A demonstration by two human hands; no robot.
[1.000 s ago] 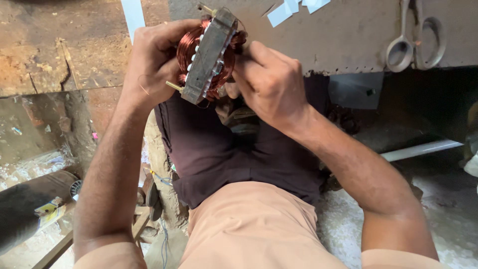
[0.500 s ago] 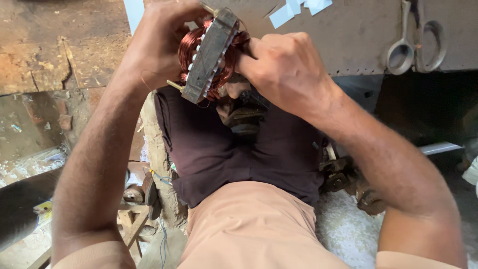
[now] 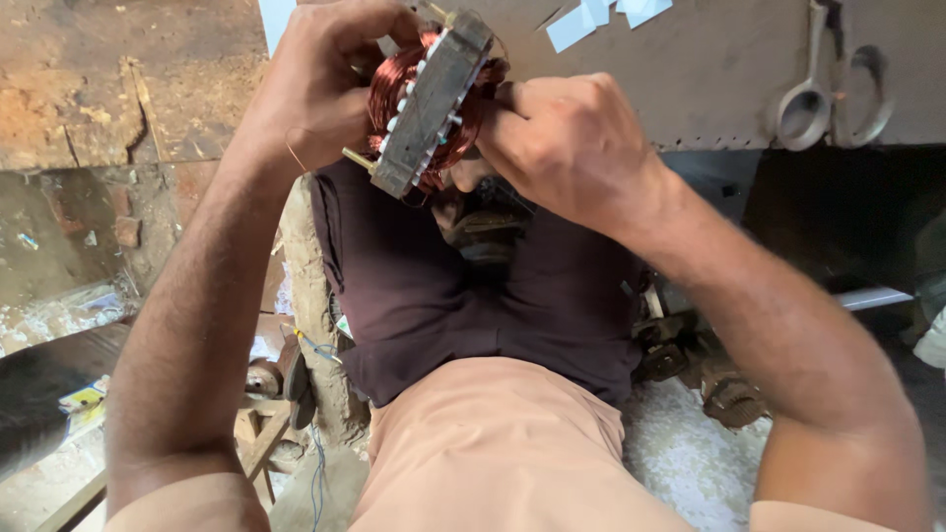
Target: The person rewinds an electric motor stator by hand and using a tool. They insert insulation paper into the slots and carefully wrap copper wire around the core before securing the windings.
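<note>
A person seated at a workbench grips a motor stator (image 3: 431, 103) at twelve o'clock in the head view, its grey laminated core turned edge-on and copper windings (image 3: 394, 84) bulging from both faces. The left hand (image 3: 325, 84), at eleven o'clock, is closed around the far side of the core, steadying it, while the right hand (image 3: 567, 143), at one o'clock, is curled tight with its fingertips pressed into the coil at the near face; whether they pinch a wire or a slip of insulation cannot be told. The work looks to be at the stage of seating or dressing the windings, and the next move would call for a firm brace and careful pressure on the thin wire. Scissors (image 3: 833, 84) lie on the grey bench (image 3: 709, 69) at two o'clock, beside white paper strips (image 3: 601, 15).
</note>
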